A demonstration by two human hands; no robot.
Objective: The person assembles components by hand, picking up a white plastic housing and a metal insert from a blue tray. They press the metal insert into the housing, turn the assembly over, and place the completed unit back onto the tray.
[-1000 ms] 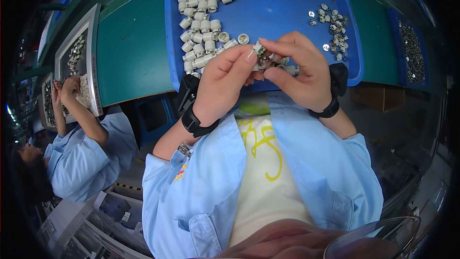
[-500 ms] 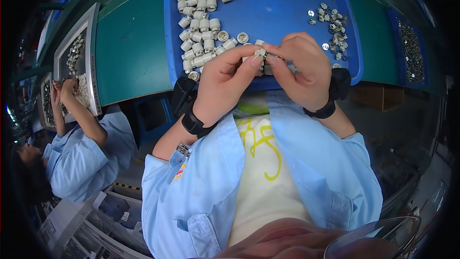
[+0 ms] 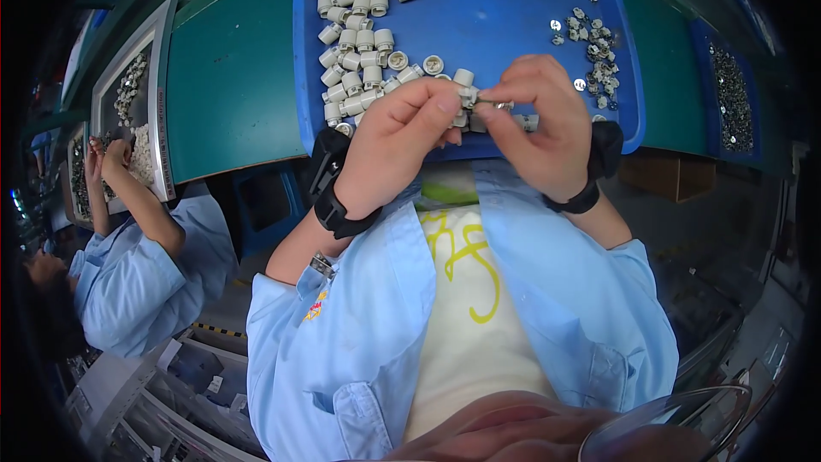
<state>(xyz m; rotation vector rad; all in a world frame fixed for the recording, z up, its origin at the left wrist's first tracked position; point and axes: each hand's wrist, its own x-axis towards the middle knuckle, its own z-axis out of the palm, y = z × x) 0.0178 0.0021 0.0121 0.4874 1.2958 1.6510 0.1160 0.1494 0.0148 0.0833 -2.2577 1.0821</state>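
Left hand and right hand are raised together over the near edge of the blue tray, fingertips meeting between them. Left thumb and forefinger are pinched on a small white cylindrical part; the right fingertips are closed on a small metal piece pressed against that part's right side. The two pieces touch; whether they are seated together cannot be told, since the fingers cover the joint.

Just beyond the left hand's knuckles lies a heap of white cylindrical parts, running away from the hand up the tray's left half. One loose white part sits just above the left fingertips. Beyond the right hand, toward the tray's far right side, a scatter of small metal pieces lies well apart from the white heap. A few more white parts show under the right fingers.

Each wrist carries a black band. Far off to the left hand's outer side, another person in a light blue coat has both hands at a grey-framed tray
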